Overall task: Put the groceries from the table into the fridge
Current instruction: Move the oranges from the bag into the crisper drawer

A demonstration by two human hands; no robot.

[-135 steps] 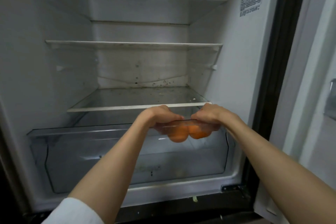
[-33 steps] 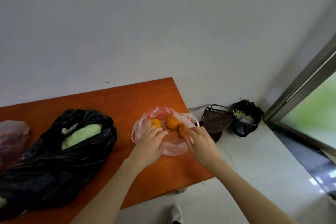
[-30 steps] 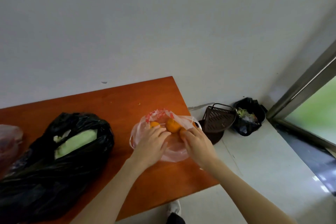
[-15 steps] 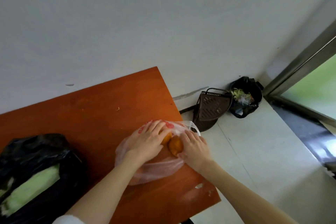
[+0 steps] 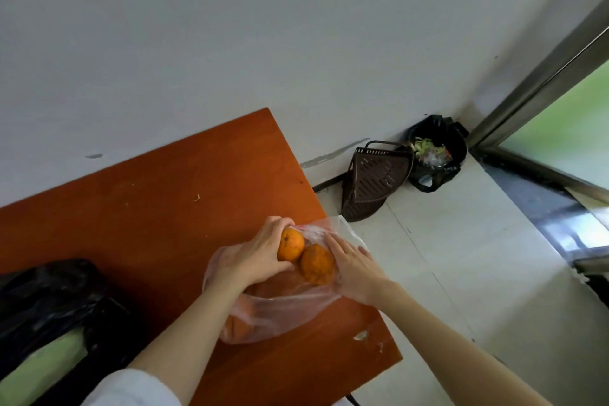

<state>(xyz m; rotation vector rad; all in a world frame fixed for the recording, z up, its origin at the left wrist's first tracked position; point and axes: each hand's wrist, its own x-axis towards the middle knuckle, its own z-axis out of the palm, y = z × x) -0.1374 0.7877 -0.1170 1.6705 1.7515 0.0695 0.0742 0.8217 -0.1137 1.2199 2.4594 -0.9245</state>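
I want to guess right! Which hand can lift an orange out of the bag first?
Probably the left hand. Its fingers already curl round the lighter orange at the clear bag's mouth. The right hand lies flatter against the darker orange.

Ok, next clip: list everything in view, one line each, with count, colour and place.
table: one, red-brown, against the wall
clear bag: one, see-through, near the table's right edge
oranges: two plain to see, orange, at the bag's mouth
black bag: one, on the table at left, something green inside
basket: one, brown, on the floor by the wall
bin bag: one, black, scraps inside, floor corner
hands: left grips an orange; right rests on the other
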